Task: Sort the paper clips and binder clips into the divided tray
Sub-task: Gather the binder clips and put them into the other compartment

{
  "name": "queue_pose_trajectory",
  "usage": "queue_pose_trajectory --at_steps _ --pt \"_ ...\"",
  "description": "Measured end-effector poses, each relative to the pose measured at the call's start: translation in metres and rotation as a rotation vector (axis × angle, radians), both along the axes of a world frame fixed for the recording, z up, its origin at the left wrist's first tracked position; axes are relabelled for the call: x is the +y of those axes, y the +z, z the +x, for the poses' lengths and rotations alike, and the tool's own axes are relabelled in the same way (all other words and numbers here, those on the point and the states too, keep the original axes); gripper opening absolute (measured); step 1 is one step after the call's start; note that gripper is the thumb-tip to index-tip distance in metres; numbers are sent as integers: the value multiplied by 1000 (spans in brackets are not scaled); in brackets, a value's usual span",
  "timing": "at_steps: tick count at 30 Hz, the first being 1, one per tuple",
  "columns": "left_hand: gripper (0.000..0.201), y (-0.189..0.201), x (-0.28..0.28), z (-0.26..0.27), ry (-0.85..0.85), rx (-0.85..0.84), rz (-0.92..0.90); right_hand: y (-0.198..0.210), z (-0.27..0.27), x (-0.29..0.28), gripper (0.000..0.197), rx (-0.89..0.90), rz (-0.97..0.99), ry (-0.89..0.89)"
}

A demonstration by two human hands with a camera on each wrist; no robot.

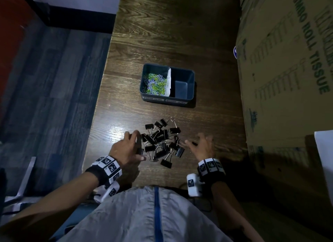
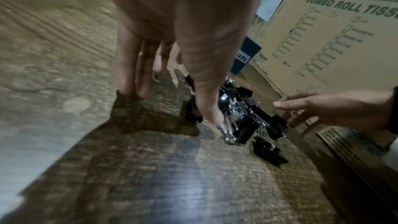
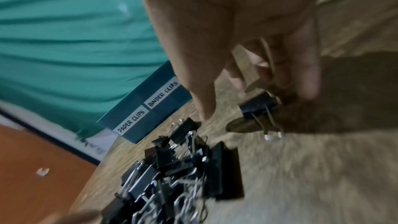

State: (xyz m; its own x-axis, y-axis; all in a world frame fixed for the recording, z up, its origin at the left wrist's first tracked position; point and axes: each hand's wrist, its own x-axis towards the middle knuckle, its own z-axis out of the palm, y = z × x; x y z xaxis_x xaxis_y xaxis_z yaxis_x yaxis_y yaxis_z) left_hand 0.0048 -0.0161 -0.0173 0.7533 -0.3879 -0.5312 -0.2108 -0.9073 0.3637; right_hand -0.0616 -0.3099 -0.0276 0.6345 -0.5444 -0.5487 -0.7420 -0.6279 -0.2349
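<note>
The left hand (image 1: 126, 148) rested with straight fingers against the heap of black metal binder clips (image 1: 162, 142) on the dark wooden table (image 1: 171, 34); the right hand (image 3: 247, 40) pinched one black binder clip (image 3: 258, 106) beside it; the grey divided plastic tray (image 1: 191, 74) stood beyond, coloured paper clips (image 1: 155, 84) in its left compartment.

Both wrist views smeared by motion blur, cardboard box (image 1: 288, 70) cut off by the head view's right edge, its print only partly readable, tray labels (image 1: 164, 99) too small to read from the head view, left hand (image 2: 183, 23) covering part of the binder clip pile (image 2: 247, 118), right hand (image 3: 247, 31) blurred, black binder clip (image 3: 259, 106) at its fingertips, grip unclear.
</note>
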Motion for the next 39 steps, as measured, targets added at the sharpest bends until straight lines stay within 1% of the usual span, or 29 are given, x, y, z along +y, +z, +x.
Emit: queue_pose_trajectory --at_steps 2,4,6,8,9,11,12,14,16,17,19,21,23,24,30,33,36,39 --pt "101 -6 -1 -3 3 45 2 -4 -3 5 70 29 91 -32" --pt "101 -10 -6 -6 16 81 -65 -5 -1 17 63 -12 157 -19" --pt "94 -10 -14 -7 61 129 -159 -2 3 30 59 -55 202 45" --pt "94 -10 -21 -7 97 150 -214 2 9 37 64 -60 213 109" --pt "95 -9 -23 -6 95 138 -203 6 13 38 69 -53 203 124" --pt "101 -5 -24 -2 40 52 -116 10 21 32 83 -42 149 176" --pt "106 -4 -25 1 8 11 -69 12 24 28 92 -33 130 228" --pt "121 -2 -27 8 -56 -16 10 18 32 24 112 -4 170 349" --pt "134 -3 -32 15 -147 -22 82 20 43 26 129 67 211 475" --pt "138 -4 -37 19 -189 -26 111 18 49 28 136 111 190 548" --pt "142 -5 -49 27 -242 -41 145 15 60 36 147 181 112 686" --pt "144 -7 -62 36 -274 -28 155 14 66 45 151 219 62 778" --pt "144 -8 -73 44 -310 3 153 15 67 54 148 223 62 819" --pt "143 -8 -78 47 -324 15 145 16 67 57 144 213 71 810" --pt "117 -10 -78 54 -261 54 -4 17 61 56 110 37 63 672" --pt "96 -9 -75 56 -203 75 -79 17 58 52 94 -28 79 598" --pt "69 -6 -70 56 -134 18 -127 12 56 50 79 -82 88 537" --pt "53 -6 -65 55 -92 -21 -156 5 52 48 64 -138 92 490"
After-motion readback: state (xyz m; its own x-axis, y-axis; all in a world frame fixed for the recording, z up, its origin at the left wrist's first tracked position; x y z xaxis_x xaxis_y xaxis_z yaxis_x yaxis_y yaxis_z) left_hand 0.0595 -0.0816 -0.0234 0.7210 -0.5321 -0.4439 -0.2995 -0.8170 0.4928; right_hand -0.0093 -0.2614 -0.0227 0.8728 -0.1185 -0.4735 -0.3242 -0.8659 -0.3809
